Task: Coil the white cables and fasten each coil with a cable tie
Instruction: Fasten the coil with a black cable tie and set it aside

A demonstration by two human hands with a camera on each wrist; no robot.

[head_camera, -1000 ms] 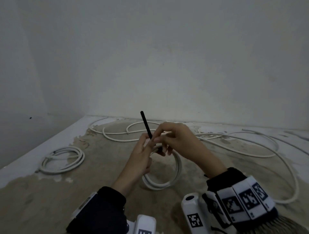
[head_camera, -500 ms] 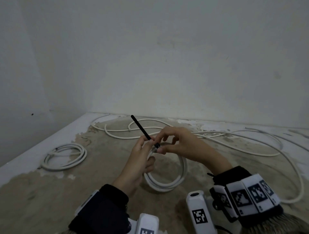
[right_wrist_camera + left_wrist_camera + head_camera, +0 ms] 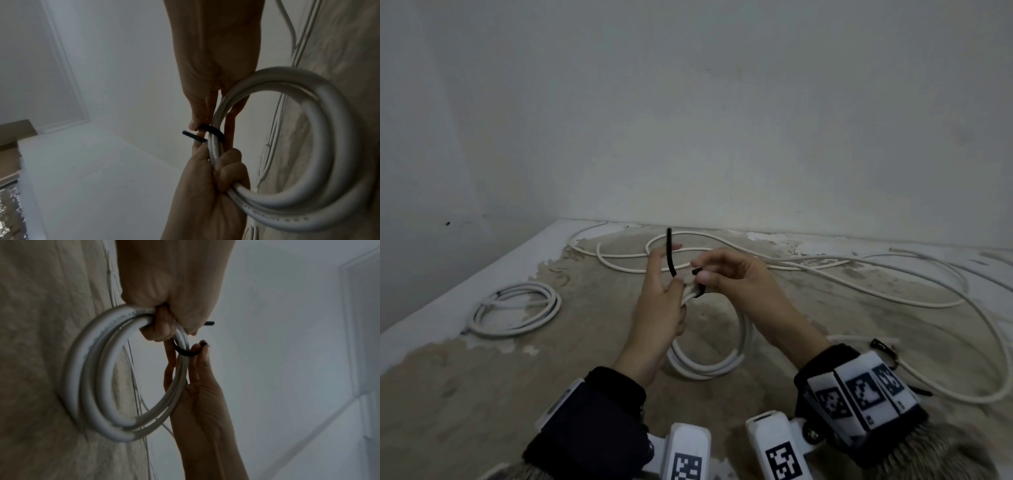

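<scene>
Looking down from the head view, your left hand (image 3: 659,308) grips the white coil (image 3: 709,359) at its 12 o'clock, while your right hand (image 3: 736,277) pinches the black cable tie (image 3: 670,253) looped around it. A finished coil (image 3: 517,311) lies on the floor (image 3: 482,394) at 9 o'clock. From the left wrist, curled fingers (image 3: 162,327) clench the strands. From the right wrist, your fingertips (image 3: 194,125) hold the tie against the bundle.

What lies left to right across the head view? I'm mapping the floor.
Finished coil → left hand → cable tie → right hand → loose cable.
</scene>
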